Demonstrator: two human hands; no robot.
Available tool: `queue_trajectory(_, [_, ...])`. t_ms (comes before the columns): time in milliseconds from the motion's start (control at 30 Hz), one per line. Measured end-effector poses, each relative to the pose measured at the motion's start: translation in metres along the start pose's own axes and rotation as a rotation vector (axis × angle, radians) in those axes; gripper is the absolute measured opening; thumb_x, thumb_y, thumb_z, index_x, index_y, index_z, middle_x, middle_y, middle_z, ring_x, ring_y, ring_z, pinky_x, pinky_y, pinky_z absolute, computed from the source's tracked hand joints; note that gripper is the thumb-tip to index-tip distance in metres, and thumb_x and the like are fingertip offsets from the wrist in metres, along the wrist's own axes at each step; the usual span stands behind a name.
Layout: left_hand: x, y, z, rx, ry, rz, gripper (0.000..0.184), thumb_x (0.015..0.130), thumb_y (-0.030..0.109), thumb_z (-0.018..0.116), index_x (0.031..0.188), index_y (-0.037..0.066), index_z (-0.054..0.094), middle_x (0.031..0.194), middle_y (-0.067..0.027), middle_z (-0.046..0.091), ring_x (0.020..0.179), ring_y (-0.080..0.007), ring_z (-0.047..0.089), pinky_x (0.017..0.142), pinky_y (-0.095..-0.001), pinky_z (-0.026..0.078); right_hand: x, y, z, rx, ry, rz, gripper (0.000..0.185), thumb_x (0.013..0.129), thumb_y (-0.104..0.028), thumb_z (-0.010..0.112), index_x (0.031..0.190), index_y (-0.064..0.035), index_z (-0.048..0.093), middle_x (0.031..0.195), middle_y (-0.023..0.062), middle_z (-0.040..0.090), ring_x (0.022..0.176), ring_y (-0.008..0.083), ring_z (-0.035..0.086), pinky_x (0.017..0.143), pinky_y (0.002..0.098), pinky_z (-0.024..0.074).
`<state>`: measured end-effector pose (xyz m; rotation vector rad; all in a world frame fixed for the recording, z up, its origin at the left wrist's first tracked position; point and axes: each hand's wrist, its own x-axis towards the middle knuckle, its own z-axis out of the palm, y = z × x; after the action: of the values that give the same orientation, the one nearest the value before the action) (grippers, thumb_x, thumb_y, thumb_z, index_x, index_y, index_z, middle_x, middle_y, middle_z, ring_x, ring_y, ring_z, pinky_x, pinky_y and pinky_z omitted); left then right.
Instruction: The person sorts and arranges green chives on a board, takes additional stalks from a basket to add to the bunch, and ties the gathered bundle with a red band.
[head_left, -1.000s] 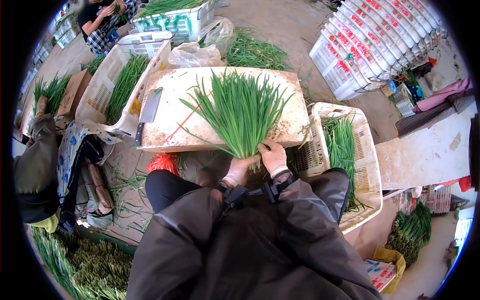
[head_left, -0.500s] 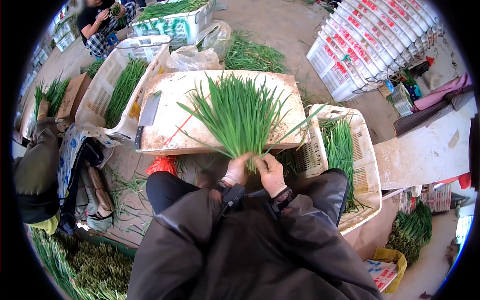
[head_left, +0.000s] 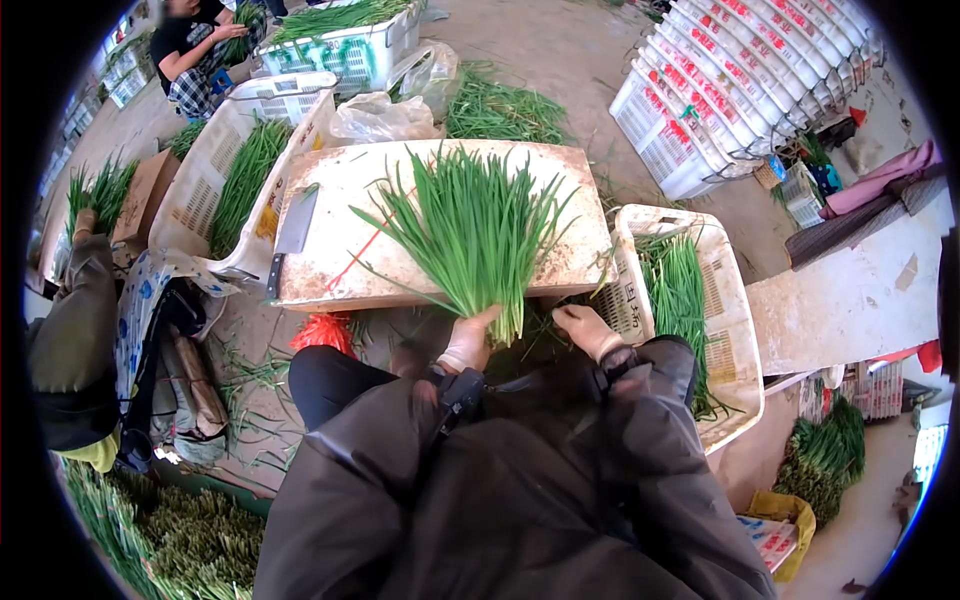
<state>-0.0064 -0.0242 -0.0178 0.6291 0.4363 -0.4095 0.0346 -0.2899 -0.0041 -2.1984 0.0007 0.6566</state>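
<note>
My left hand point(head_left: 468, 340) is closed around the pale lower stems of a bunch of green chives point(head_left: 480, 235). The leaves fan out over the white board point(head_left: 325, 175) in front of me. To the right of the stems, apart from the bunch, is my right hand point(head_left: 588, 330), its fingers pinched together beside the crate on the right. Whatever may be between those fingers is too small to make out. A knife point(head_left: 297, 222) with a broad blade and black handle lies at the board's left edge, near a red strip point(head_left: 358, 257).
A white crate point(head_left: 745, 330) of chives stands at my right, another crate point(head_left: 180, 215) at my left. Stacked crates point(head_left: 740, 90) rise at the back right. A red plastic bundle point(head_left: 323, 333) lies below the board. A person point(head_left: 190, 50) sits at the back left holding greens.
My right hand has left the stems and moved right. The long stray leaf that reached toward the right crate no longer shows there. My left hand keeps hold of the bunch.
</note>
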Motion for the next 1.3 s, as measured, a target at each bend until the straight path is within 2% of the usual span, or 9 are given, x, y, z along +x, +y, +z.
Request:
queue_trajectory(33, [0.001, 0.000, 0.002, 0.001, -0.008, 0.008, 0.027, 0.102, 0.016, 0.063, 0.126, 0.004, 0.067, 0.113, -0.0099, 0.074, 0.095, -0.0251, 0.073, 0.081, -0.0425, 0.059, 0.000, -0.017, 0.001, 0.337, -0.114, 0.162, 0.045, 0.104, -0.042, 0.061, 0.125, -0.0026, 0.068, 0.103, 0.0035, 0.073, 0.093, 0.0164, 0.067, 0.080, 0.0300, 0.0530])
queue_trajectory(67, [0.000, 0.002, 0.003, 0.000, -0.013, -0.004, 0.028, 0.102, 0.017, 0.062, 0.126, 0.003, 0.066, 0.114, -0.0104, 0.074, 0.096, -0.0256, 0.072, 0.083, -0.0428, 0.059, -0.007, -0.045, 0.009, 0.438, -0.053, 0.109, 0.053, 0.100, -0.053, 0.063, 0.115, -0.0027, 0.070, 0.094, -0.0005, 0.069, 0.076, 0.0110, 0.060, 0.071, 0.0282, 0.0491])
queue_trajectory(233, [0.004, 0.000, 0.000, 0.014, -0.009, -0.034, 0.031, 0.103, 0.018, 0.058, 0.129, 0.001, 0.064, 0.118, -0.0118, 0.072, 0.102, -0.0272, 0.071, 0.089, -0.0435, 0.058, 0.016, -0.081, 0.042, 0.882, -0.142, 0.228, 0.065, 0.098, -0.063, 0.061, 0.117, -0.0011, 0.070, 0.093, 0.0005, 0.068, 0.076, 0.0114, 0.059, 0.068, 0.0279, 0.0484])
queue_trajectory(400, [0.007, -0.001, -0.005, -0.005, -0.044, -0.035, 0.031, 0.103, 0.018, 0.058, 0.130, 0.002, 0.064, 0.118, -0.0115, 0.072, 0.102, -0.0269, 0.071, 0.089, -0.0439, 0.058, 0.029, -0.075, 0.043, 0.521, -0.097, 0.231, 0.077, 0.098, -0.068, 0.055, 0.123, 0.0031, 0.068, 0.101, 0.0069, 0.071, 0.084, 0.0135, 0.057, 0.078, 0.0302, 0.0490])
queue_trajectory(567, [0.007, 0.000, -0.004, 0.019, -0.013, -0.058, 0.032, 0.101, 0.020, 0.063, 0.128, 0.004, 0.066, 0.118, -0.0082, 0.073, 0.100, -0.0243, 0.071, 0.087, -0.0415, 0.058, 0.027, -0.048, 0.050, 0.625, 0.155, 0.037, 0.056, 0.098, -0.049, 0.068, 0.116, 0.0046, 0.071, 0.100, 0.0072, 0.071, 0.089, 0.0130, 0.060, 0.082, 0.0295, 0.0492])
queue_trajectory(667, [-0.005, 0.005, 0.009, 0.012, 0.003, -0.003, 0.032, 0.097, 0.017, 0.070, 0.126, 0.005, 0.067, 0.115, -0.0066, 0.073, 0.098, -0.0225, 0.071, 0.086, -0.0401, 0.057, 0.015, -0.049, 0.047, 0.564, 0.115, 0.078, 0.043, 0.097, -0.037, 0.075, 0.117, 0.0006, 0.068, 0.101, 0.0036, 0.070, 0.085, 0.0126, 0.066, 0.076, 0.0285, 0.0542])
queue_trajectory(833, [-0.004, 0.000, 0.009, 0.089, -0.033, 0.102, 0.037, 0.089, 0.007, 0.077, 0.125, 0.005, 0.068, 0.113, -0.0049, 0.073, 0.095, -0.0209, 0.070, 0.081, -0.0387, 0.057, 0.003, -0.065, 0.057, 0.475, 0.150, -0.115, 0.020, 0.093, -0.017, 0.078, 0.102, -0.0002, 0.073, 0.088, 0.0012, 0.070, 0.080, 0.0097, 0.062, 0.074, 0.0254, 0.0504])
queue_trajectory(933, [-0.003, -0.002, 0.005, 0.151, -0.094, 0.105, 0.036, 0.087, 0.003, 0.077, 0.121, 0.006, 0.069, 0.110, -0.0042, 0.072, 0.093, -0.0206, 0.070, 0.077, -0.0380, 0.057, 0.000, -0.072, 0.065, 0.864, 0.103, 0.000, 0.016, 0.093, -0.015, 0.077, 0.102, -0.0022, 0.073, 0.090, 0.0012, 0.070, 0.077, 0.0105, 0.064, 0.072, 0.0254, 0.0523])
queue_trajectory(1300, [-0.005, 0.003, 0.006, 0.187, 0.048, -0.004, 0.024, 0.086, 0.006, 0.072, 0.109, 0.006, 0.071, 0.099, -0.0044, 0.073, 0.087, -0.0203, 0.069, 0.074, -0.0398, 0.058, 0.001, -0.054, 0.072, 1.001, 0.234, -0.038, 0.011, 0.094, -0.011, 0.075, 0.103, -0.0059, 0.072, 0.092, 0.0021, 0.073, 0.079, 0.0114, 0.067, 0.074, 0.0270, 0.0547])
